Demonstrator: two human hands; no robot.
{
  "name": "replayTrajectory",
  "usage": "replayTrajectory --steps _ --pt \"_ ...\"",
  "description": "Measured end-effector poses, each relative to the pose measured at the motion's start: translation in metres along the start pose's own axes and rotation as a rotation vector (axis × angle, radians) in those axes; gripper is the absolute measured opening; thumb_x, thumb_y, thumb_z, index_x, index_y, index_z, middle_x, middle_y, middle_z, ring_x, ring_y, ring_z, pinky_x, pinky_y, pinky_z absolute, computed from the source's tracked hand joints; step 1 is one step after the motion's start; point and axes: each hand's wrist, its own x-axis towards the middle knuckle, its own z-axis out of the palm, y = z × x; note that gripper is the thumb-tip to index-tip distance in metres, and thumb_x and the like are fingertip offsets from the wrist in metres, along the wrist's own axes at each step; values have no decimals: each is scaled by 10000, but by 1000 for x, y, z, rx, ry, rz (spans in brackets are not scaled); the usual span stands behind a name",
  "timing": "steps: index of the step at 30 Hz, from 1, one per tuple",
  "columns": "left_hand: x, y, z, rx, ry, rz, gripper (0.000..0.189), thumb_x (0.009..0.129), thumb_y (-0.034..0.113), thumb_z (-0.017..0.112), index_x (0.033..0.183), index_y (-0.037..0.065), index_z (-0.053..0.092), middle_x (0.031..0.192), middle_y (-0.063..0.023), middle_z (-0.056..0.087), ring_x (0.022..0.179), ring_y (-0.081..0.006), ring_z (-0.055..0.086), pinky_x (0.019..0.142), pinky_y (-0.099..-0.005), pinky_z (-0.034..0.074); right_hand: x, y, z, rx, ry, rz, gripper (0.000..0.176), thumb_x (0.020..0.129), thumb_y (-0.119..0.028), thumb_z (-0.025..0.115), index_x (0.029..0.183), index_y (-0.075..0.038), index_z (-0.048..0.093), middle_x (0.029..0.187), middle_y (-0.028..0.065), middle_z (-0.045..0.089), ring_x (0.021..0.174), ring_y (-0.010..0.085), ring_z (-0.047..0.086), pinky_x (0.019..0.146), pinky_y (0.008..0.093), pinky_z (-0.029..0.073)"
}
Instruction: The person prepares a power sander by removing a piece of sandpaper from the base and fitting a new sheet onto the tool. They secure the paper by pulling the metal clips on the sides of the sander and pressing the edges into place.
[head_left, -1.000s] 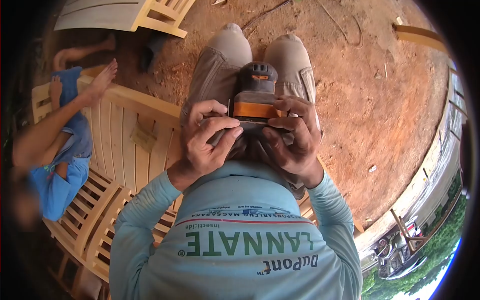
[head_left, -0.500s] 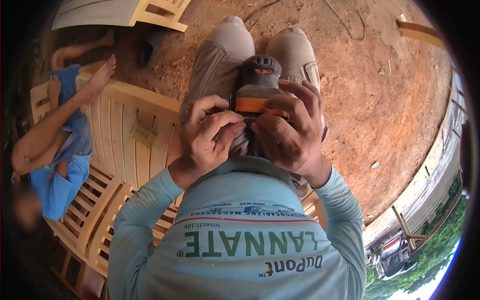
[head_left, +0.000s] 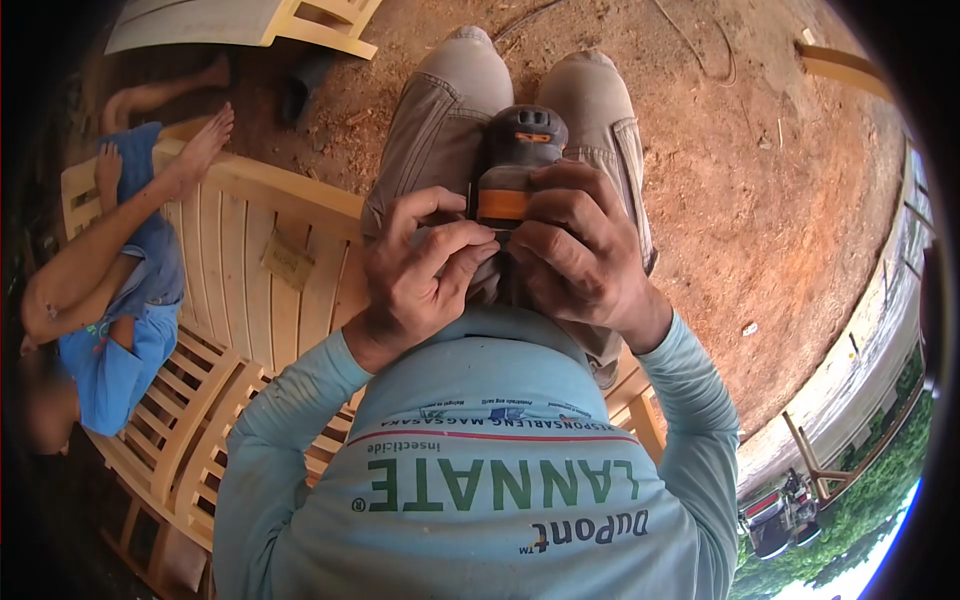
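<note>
A black and orange power sander [head_left: 505, 205] rests in the lap between the thighs, its rounded black end pointing toward the knees. My right hand [head_left: 585, 240] is curled round the right side of the sander, fingers bent over its body. At the sander's near left edge, my left hand [head_left: 420, 275] has thumb and forefinger pressed together in a pinch. Whatever lies between those fingertips is too small to make out. The underside of the sander and the right fingertips are partly hidden.
Under and left of me is a slatted wooden bench [head_left: 225, 270], where another person in a blue shirt [head_left: 130, 365] sits with bare feet up. Another piece of wooden furniture [head_left: 200, 22] stands at upper left. A cable [head_left: 705, 65] lies on the dirt ground [head_left: 770, 240].
My right hand has drawn its fingers closer round the sander, and the sander has shifted slightly. My left hand keeps its pinch at the edge, nearly in place.
</note>
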Motion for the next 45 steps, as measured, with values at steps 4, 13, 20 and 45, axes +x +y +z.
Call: replayTrajectory --steps 4,13,20,45 --pt "5 1 1 -15 21 -27 193 962 64 903 1128 72 805 1161 -148 705 992 -304 748 830 -393 618 2 -2 5 -5 20 18 374 677 -43 893 1014 -60 732 1113 114 676 1126 397 697 928 497 613" --pt "-15 1 2 -594 81 -401 380 1060 41 771 1402 -28 622 1331 -184 677 1255 -252 681 1081 -389 570 6 -9 11 4 74 63 316 681 -4 873 949 -74 723 1072 102 661 1095 379 697 889 471 594" --pt "-22 -9 0 -524 -41 -340 305 1052 -24 741 1329 -28 614 1367 -199 655 1300 -247 667 1138 -385 552 8 -8 7 35 36 59 332 678 -9 880 971 -66 736 1080 119 670 1093 388 695 902 485 589" --pt "15 0 -19 -122 -78 -111 185 1028 74 809 1181 6 732 1065 -152 745 955 -297 765 860 -402 612 -18 -12 -12 -74 155 162 532 731 -34 912 1233 -24 734 1252 190 716 1202 448 700 992 525 600"
